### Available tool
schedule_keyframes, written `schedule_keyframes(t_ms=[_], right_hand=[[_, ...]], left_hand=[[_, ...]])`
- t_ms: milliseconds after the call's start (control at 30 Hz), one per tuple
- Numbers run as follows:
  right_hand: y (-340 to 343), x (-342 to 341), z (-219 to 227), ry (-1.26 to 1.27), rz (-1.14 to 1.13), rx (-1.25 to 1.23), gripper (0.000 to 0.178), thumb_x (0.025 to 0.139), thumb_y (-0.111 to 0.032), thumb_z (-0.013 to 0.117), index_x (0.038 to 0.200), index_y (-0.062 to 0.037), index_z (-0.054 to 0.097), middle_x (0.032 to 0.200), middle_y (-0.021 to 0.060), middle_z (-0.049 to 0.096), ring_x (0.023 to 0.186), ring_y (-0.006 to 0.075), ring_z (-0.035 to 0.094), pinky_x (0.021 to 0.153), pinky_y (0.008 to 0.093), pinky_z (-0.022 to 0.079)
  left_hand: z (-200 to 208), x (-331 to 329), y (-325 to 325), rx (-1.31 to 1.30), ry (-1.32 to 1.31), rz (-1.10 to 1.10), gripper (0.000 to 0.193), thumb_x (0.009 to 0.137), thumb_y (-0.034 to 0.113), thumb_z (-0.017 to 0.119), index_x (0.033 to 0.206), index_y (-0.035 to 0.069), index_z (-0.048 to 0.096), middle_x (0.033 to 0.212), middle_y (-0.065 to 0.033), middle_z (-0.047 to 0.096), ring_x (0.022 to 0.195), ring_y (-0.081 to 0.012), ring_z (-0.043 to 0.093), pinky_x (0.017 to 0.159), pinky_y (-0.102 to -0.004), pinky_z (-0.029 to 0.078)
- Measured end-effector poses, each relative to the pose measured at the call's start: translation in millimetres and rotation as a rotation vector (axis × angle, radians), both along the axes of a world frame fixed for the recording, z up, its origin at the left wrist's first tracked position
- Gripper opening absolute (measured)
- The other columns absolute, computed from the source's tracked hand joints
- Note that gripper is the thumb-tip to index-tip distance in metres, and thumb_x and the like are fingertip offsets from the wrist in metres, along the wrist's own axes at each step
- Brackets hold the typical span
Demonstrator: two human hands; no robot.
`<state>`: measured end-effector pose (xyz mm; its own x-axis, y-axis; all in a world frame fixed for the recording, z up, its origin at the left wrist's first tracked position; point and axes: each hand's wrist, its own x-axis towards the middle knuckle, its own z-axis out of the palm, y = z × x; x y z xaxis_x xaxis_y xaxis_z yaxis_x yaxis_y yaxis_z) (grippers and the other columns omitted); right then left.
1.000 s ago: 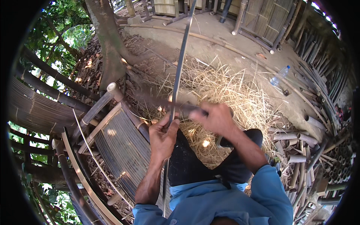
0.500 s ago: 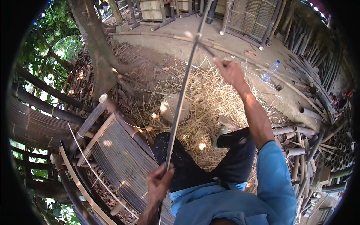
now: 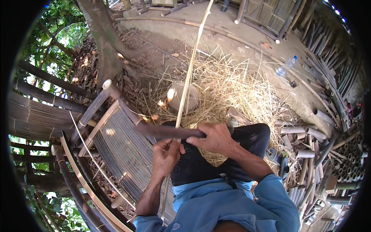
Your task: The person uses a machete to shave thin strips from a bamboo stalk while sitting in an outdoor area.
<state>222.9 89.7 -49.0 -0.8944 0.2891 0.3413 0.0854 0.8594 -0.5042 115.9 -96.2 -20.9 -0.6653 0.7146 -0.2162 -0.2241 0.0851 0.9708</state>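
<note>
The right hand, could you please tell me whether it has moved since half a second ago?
Yes: judged against the pale round block, the right hand has come down the picture and somewhat leftward, from above its level to below.

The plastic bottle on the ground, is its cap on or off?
On: a blue cap sits on the neck end of the clear bottle.
</note>
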Motion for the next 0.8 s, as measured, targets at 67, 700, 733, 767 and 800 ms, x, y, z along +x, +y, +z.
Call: schedule_keyframes(t_ms=[67, 700, 733, 767, 800], right_hand=[[-4, -1, 8, -0.007, 0.026, 0.013, 0.057, 0.088, -0.063, 0.065, 0.078, -0.0074, 0.065, 0.057, 0.0136, 0.062, 0.050, 0.0321, 0.065, 0.051, 0.0446, 0.052], [64, 2, 18, -0.015, -0.263, 0.074, 0.058, 0.089, -0.066, 0.063, 0.083, -0.0084, 0.069, 0.061, 0.0112, 0.062, 0.055, 0.0297, 0.065, 0.052, 0.0426, 0.052], [36, 10, 11, -0.060, -0.150, 0.140, 0.059, 0.087, -0.067, 0.064, 0.078, -0.0085, 0.065, 0.064, 0.0124, 0.063, 0.059, 0.0301, 0.066, 0.053, 0.0412, 0.052], [17, 20, -8, -0.061, -0.081, 0.045, 0.052, 0.080, -0.058, 0.077, 0.076, -0.0088, 0.060, 0.062, 0.0107, 0.059, 0.059, 0.0303, 0.063, 0.055, 0.0428, 0.050], [-10, 24, 0, -0.082, -0.001, -0.056, 0.049, 0.078, -0.053, 0.080, 0.080, -0.0079, 0.063, 0.066, 0.0097, 0.060, 0.065, 0.0298, 0.064, 0.057, 0.0416, 0.050]], left_hand=[[-1, 1, -3, 0.066, -0.025, 0.014, 0.031, 0.102, 0.013, 0.058, 0.129, -0.001, 0.064, 0.065, -0.0003, 0.058, 0.043, -0.0020, 0.040, 0.041, -0.0204, 0.027], [-12, 17, -42, 0.026, -0.122, 0.094, 0.051, 0.102, 0.027, 0.059, 0.147, 0.006, 0.047, 0.065, 0.0016, 0.052, 0.044, -0.0036, 0.034, 0.040, -0.0216, 0.023], [-12, 9, -30, 0.151, -0.126, 0.091, 0.056, 0.103, 0.033, 0.057, 0.152, 0.009, 0.042, 0.068, 0.0020, 0.052, 0.044, -0.0038, 0.032, 0.040, -0.0218, 0.023], [-11, 6, -17, 0.164, -0.125, 0.081, 0.056, 0.103, 0.033, 0.057, 0.152, 0.009, 0.042, 0.068, 0.0020, 0.052, 0.044, -0.0038, 0.032, 0.040, -0.0218, 0.023], [-9, 2, -14, 0.112, -0.180, 0.086, 0.057, 0.104, 0.037, 0.055, 0.153, 0.010, 0.042, 0.068, 0.0027, 0.050, 0.045, -0.0039, 0.032, 0.040, -0.0221, 0.022]])
